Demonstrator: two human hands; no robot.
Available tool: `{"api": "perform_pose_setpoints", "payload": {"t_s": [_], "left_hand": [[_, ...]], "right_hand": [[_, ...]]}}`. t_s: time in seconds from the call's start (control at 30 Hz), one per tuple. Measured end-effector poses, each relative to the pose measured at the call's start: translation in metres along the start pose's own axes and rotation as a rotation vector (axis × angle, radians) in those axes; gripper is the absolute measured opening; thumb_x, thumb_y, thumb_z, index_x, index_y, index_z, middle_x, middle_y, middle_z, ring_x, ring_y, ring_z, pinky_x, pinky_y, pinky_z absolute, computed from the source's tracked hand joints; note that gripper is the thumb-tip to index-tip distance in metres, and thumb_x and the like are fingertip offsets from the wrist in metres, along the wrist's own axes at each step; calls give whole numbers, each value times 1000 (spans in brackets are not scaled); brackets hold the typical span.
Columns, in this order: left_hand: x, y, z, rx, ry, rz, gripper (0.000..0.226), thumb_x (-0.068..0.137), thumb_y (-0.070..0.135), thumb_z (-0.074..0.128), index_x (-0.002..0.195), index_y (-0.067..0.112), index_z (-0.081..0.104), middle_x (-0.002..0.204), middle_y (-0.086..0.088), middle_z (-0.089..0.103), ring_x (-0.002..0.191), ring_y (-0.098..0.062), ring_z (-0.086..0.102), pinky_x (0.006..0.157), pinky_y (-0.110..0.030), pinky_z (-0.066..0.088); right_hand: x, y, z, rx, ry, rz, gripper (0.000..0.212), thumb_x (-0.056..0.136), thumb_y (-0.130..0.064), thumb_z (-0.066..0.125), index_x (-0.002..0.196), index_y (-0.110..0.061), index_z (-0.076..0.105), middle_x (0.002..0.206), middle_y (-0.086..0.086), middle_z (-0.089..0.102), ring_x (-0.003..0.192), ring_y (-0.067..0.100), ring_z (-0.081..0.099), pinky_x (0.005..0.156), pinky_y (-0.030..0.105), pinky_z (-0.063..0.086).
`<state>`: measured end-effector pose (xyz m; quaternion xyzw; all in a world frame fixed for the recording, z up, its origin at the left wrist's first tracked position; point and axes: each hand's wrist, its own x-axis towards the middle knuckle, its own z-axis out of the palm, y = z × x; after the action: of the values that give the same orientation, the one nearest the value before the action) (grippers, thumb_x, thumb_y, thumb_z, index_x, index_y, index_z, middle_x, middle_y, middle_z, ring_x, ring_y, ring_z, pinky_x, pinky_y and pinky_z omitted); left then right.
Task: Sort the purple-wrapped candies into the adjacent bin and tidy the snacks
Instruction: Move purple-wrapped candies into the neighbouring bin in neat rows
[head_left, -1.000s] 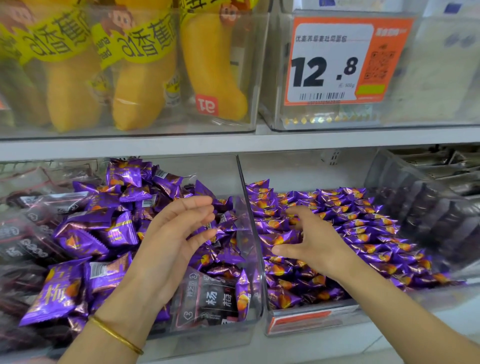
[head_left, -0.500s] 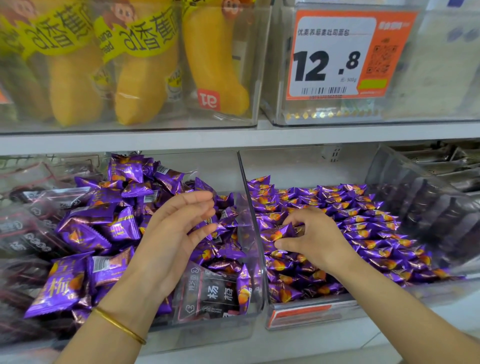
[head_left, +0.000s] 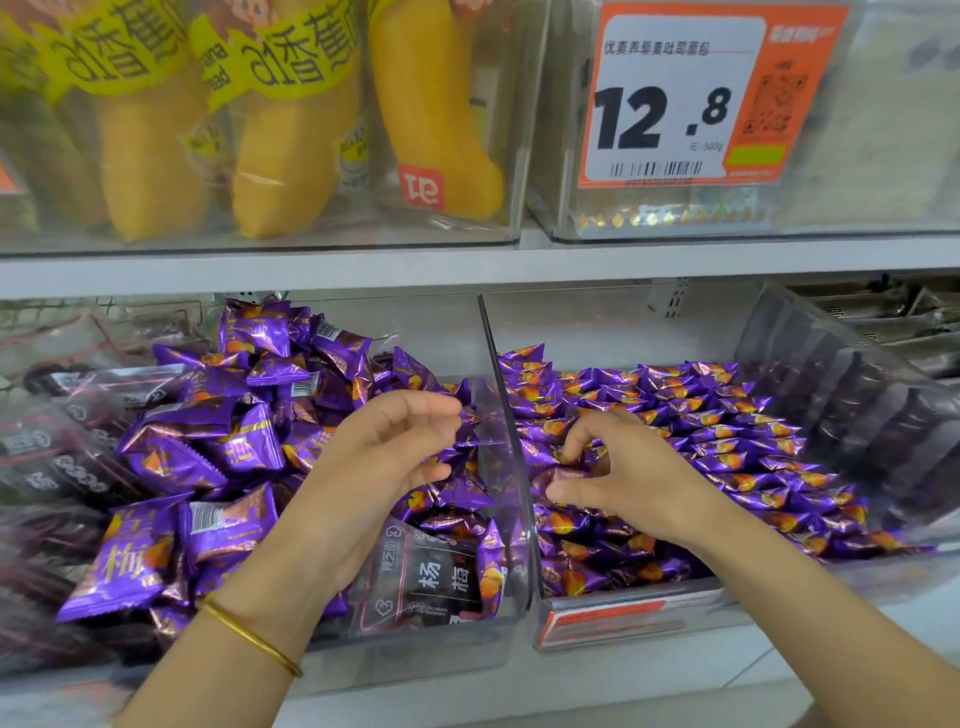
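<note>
- Presently the right hand (head_left: 628, 483) has changed from flat, outstretched fingers to a curled grip. Thumb and forefinger are clamped on one of the purple-wrapped candies (head_left: 701, 431) in the right bin (head_left: 597, 618), close to that bin's left wall.
- The left hand (head_left: 384, 467) has curled its fingers further and moved up to the dividing wall (head_left: 498, 395). Its fingertips are among small candies at the right edge of the left bin (head_left: 415, 660). Whether this grip is clamped on a candy or merely cupped round it cannot be told.
- Judgement: both hands are now working at the dividing wall. The right hand appears to be seating a piece, and the left appears ready to pick the next stray.
- Candy location: most lie in tidy overlapping rows across the right bin. A loose cluster remains in the left bin against the dividing wall.
- Candy appearance: small, glossy foil pillows, purple with an orange mark and crimped ends. They are likely to be slippery and light.
- Left bin contents are still mixed: large purple packets (head_left: 171, 457) heaped toward the left, and a dark packet (head_left: 436, 577) at the front right corner.
- Both bins stand side by side on the shelf (head_left: 467, 696).
</note>
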<state>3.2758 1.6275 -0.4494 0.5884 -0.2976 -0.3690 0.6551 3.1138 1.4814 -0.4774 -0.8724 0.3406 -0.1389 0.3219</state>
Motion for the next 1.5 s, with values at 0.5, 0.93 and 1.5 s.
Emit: {"api": "perform_pose_setpoints", "payload": {"t_s": [0.5, 0.93, 1.5], "left_hand": [[-7, -4, 1, 679, -277, 72, 19, 85, 5, 63, 89, 21, 71, 75, 12, 66, 68, 7, 57, 65, -3, 41], [-2, -10, 0, 765, -317, 46, 16, 84, 10, 65, 93, 22, 70, 86, -3, 70, 79, -11, 64, 75, -19, 47], [-3, -15, -3, 860, -381, 31, 24, 83, 10, 66, 87, 34, 65, 88, 3, 68, 81, -8, 64, 82, -26, 52]], "right_hand": [[13, -14, 8, 45, 68, 157, 28, 87, -20, 65, 71, -12, 43, 78, 10, 54, 41, 11, 58, 38, 20, 45], [0, -14, -1, 70, 13, 96, 22, 74, -9, 77, 82, -14, 57, 105, 1, 44, 55, 16, 58, 46, 21, 50], [2, -9, -6, 152, 11, 114, 25, 80, -7, 71, 96, -8, 51, 91, 11, 60, 50, 15, 60, 48, 24, 53]]}}
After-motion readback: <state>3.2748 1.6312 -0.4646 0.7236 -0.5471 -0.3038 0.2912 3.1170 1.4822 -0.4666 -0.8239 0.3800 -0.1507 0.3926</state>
